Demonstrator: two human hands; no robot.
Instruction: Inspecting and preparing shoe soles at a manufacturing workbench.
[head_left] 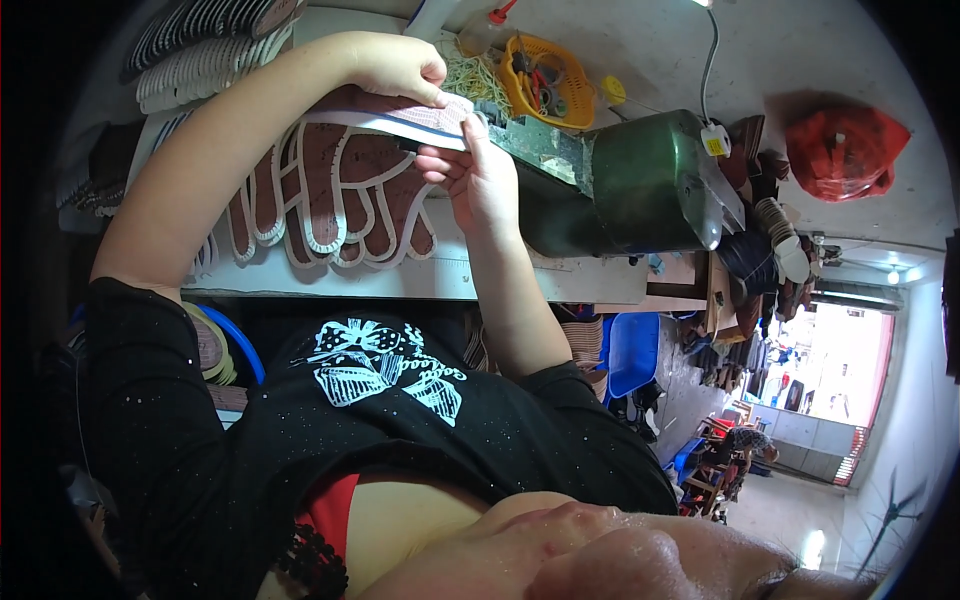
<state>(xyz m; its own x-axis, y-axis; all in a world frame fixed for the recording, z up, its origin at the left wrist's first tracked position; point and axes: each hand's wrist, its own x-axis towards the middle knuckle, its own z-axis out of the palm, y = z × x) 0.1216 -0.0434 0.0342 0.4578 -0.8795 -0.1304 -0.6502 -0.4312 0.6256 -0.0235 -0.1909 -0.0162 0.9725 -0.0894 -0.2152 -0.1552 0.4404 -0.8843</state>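
Note:
Close to the narrow end of a green sewing-type machine (650, 185), both hands hold a shoe insole (385, 120) with a brownish-pink face, a white edge and a dark blue line. My left hand (395, 68) comes over it from the far side, fingers curled, the index finger pressing on its upper face. My right hand (480, 180) grips the near end, thumb on top and fingers bent below. Beneath them, several brown insoles (325, 190) with white rims hang overlapping over the table edge. The machine's working point is hidden behind the insole and fingers.
A yellow basket (548, 80) of small tools stands behind the machine, beside tangled pale thread trimmings (472, 80). Stacked insole pieces (215, 65) lie at the far left. A red plastic bag (845, 150) is at the far right. Below the white table (440, 265) sits a blue bin (633, 355).

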